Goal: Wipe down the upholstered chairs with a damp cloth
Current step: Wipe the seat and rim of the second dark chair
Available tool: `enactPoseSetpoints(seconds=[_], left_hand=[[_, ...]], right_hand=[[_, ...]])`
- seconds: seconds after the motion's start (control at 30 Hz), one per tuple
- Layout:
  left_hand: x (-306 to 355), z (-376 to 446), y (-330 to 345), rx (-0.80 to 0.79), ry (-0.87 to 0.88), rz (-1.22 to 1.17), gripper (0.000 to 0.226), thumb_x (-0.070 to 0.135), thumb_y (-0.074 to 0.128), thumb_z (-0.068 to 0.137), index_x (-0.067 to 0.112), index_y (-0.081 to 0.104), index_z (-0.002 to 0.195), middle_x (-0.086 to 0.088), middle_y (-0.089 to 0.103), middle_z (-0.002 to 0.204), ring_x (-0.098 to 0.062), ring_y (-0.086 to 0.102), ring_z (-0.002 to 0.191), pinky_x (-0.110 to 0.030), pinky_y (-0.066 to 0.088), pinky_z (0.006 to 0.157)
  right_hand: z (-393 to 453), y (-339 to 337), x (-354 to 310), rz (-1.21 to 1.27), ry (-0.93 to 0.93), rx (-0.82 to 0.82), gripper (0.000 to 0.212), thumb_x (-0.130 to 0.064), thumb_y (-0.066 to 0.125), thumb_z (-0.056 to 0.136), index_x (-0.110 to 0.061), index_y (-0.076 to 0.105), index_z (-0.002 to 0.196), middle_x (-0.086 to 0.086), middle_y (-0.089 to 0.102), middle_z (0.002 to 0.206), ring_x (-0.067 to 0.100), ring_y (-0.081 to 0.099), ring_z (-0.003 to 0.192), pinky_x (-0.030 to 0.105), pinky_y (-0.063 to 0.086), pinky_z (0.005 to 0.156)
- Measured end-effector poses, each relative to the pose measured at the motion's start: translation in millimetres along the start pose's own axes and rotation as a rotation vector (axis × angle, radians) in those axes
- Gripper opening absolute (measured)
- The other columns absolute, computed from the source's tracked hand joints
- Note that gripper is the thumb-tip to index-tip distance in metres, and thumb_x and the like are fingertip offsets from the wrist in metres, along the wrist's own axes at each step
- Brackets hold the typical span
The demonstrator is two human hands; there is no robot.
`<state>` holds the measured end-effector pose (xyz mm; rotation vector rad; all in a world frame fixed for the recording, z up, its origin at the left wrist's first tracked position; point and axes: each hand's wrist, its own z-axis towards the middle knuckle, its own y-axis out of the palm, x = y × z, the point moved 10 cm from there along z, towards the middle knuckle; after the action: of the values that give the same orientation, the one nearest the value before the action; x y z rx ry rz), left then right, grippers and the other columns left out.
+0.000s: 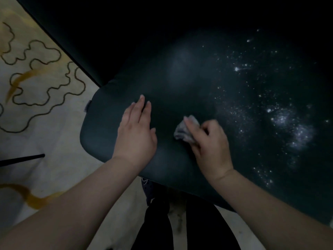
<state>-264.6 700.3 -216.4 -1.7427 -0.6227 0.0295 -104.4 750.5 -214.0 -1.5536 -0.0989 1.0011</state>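
Cloth (186, 129), soft and limp, is bunching in my gripping right hand (210, 141); flat left hand (136, 130) is bracing the chair seat (198, 83).

right hand (210, 141) gripping cloth (185, 129), chair seat (180, 83)

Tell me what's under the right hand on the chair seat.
A crumpled cloth, gripped by the right hand against the dark seat. The cloth's part beneath the palm is hidden.

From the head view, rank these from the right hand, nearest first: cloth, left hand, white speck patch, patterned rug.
1. cloth: gripped in the right hand.
2. left hand: beside it, flat on the seat.
3. white speck patch: far right of seat.
4. patterned rug: floor, far left.
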Motion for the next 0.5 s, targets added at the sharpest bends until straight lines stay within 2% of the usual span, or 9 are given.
enactPoseSetpoints(seconds=[0.07,0.2,0.23,0.3,0.4,0.47,0.5], left_hand=[[3.9,4.4,-0.2,-0.003,0.002,0.001,0.068,0.018,0.058,0.090,0.006,0.027,0.148,-0.010,0.016,0.158,-0.029,0.017,0.143,-0.032,0.007,0.118],[11.0,10.7,0.9,-0.011,0.015,-0.006,0.067,0.019,0.056,0.091,0.008,0.025,0.149,-0.007,0.014,0.159,-0.027,0.014,0.144,-0.030,0.005,0.118],[11.7,12.6,1.0,-0.007,0.015,-0.010,0.066,0.018,0.056,0.091,0.008,0.025,0.149,-0.007,0.014,0.159,-0.027,0.014,0.144,-0.030,0.005,0.118],[13.3,17.1,1.0,-0.003,0.016,-0.018,0.066,0.018,0.055,0.091,0.009,0.026,0.149,-0.007,0.013,0.159,-0.027,0.014,0.144,-0.032,0.006,0.119],[15.3,22.5,1.1,-0.001,0.017,-0.022,0.065,0.018,0.054,0.091,0.009,0.025,0.150,-0.006,0.013,0.159,-0.027,0.013,0.144,-0.033,0.006,0.119],[16.6,24.0,1.2,0.002,0.020,-0.017,0.065,0.017,0.053,0.092,0.009,0.025,0.150,-0.007,0.013,0.159,-0.027,0.013,0.145,-0.032,0.005,0.119],[17.3,24.4,1.9,0.002,0.021,-0.013,0.065,0.017,0.053,0.091,0.009,0.025,0.150,-0.007,0.013,0.159,-0.027,0.013,0.145,-0.032,0.004,0.119]], right_hand=[[-21.4,-6.5,5.9,-0.030,-0.053,-0.034,0.063,-0.006,0.069,0.076,-0.023,0.051,0.134,0.010,0.045,0.083,0.024,0.045,0.070,0.037,0.045,0.058],[-19.4,-37.3,45.8,-0.089,0.048,0.017,0.064,0.002,0.074,0.069,-0.018,0.061,0.128,0.011,0.044,0.084,0.021,0.041,0.074,0.035,0.044,0.062],[-10.5,-42.3,54.3,-0.100,0.091,0.036,0.060,-0.002,0.072,0.071,-0.018,0.061,0.128,0.010,0.044,0.086,0.020,0.040,0.075,0.036,0.044,0.064],[6.4,-46.3,62.7,-0.116,0.161,0.054,0.046,-0.023,0.064,0.081,-0.021,0.062,0.127,0.008,0.045,0.087,0.020,0.042,0.076,0.039,0.046,0.067],[9.9,-46.5,58.6,-0.136,0.224,0.063,0.051,-0.057,0.052,0.082,-0.027,0.066,0.121,0.004,0.048,0.089,0.019,0.048,0.080,0.037,0.039,0.075],[6.2,-50.9,53.4,-0.122,0.231,0.113,0.046,-0.057,0.053,0.083,-0.028,0.070,0.115,0.002,0.048,0.087,0.017,0.048,0.079,0.036,0.036,0.075],[6.2,-52.4,52.0,-0.112,0.227,0.139,0.040,-0.053,0.055,0.085,-0.027,0.072,0.110,0.002,0.048,0.085,0.017,0.048,0.077,0.037,0.039,0.073]])
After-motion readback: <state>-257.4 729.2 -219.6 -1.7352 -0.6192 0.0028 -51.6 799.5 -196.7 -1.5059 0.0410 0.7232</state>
